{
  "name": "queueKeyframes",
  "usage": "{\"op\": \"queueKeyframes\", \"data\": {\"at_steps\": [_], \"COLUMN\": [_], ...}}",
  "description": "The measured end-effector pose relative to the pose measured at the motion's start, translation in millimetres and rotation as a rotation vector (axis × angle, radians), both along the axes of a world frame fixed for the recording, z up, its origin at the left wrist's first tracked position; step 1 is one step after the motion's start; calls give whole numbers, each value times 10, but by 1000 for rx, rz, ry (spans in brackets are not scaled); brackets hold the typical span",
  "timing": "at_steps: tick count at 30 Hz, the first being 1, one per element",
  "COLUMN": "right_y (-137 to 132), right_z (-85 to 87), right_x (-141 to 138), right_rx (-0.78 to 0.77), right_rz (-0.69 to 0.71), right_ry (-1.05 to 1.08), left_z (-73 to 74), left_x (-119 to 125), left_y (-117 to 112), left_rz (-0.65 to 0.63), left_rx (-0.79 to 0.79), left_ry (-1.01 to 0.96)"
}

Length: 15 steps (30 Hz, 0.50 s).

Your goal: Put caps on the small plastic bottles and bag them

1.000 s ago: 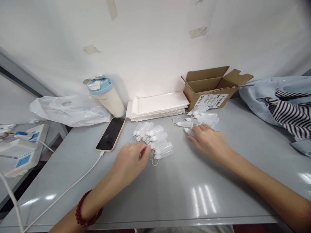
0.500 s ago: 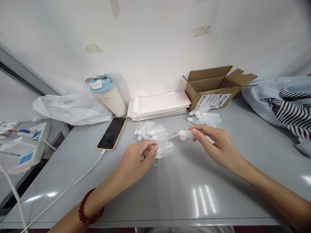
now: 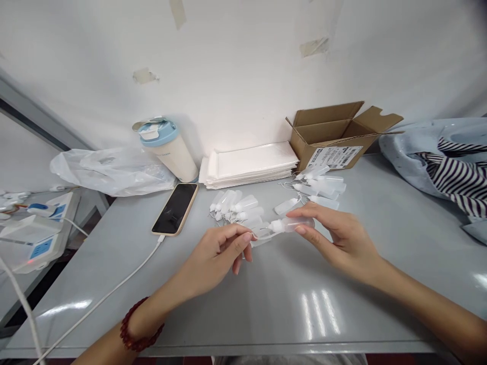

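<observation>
My right hand (image 3: 338, 238) grips a small translucent needle-tip squeeze bottle (image 3: 292, 224) between thumb and fingers, its thin metal needle pointing left. A white strap runs from the bottle's neck to my left hand (image 3: 224, 248), whose thumb and index finger pinch its end; the small cap there is mostly hidden by the fingertips. Behind my left hand lies a pile of similar bottles (image 3: 243, 204), partly covered by it. Just beyond my right hand, one loose bottle (image 3: 286, 206) rests in front of a second group of bottles (image 3: 325, 185).
A stack of white padded envelopes (image 3: 251, 162) lies against the wall beside an open cardboard box (image 3: 335, 147). At left are a phone (image 3: 175, 209) on a charging cable, a tumbler (image 3: 171, 152) and a plastic bag (image 3: 110, 172). Striped and light-blue cloth (image 3: 449, 167) sits at right.
My right hand has brought a bottle down and slightly left, towards my left hand. My left hand has moved off the pile and now pinches the strap's end. A loose bottle shows behind my right hand.
</observation>
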State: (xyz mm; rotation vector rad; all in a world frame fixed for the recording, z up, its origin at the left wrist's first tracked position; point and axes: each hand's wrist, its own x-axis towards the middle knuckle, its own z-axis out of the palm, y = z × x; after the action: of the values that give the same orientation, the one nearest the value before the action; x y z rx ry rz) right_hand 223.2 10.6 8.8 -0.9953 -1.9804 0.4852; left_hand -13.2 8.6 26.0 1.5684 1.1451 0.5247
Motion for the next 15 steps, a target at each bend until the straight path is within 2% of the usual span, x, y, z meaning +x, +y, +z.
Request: {"op": "queueKeyframes", "data": {"at_steps": [6,15], "right_y": [-18,-17], "right_z": [13,7], "right_x": [-29,-36], "right_rx": [33,33], "right_rz": [54,51], "right_ry": [-29,-38], "left_z": [-3,10], "left_x": [-2,5], "left_y": [-19,-31], "left_rz": [11,5], "left_rx": [27,36], "left_ry": [-36,-49]}}
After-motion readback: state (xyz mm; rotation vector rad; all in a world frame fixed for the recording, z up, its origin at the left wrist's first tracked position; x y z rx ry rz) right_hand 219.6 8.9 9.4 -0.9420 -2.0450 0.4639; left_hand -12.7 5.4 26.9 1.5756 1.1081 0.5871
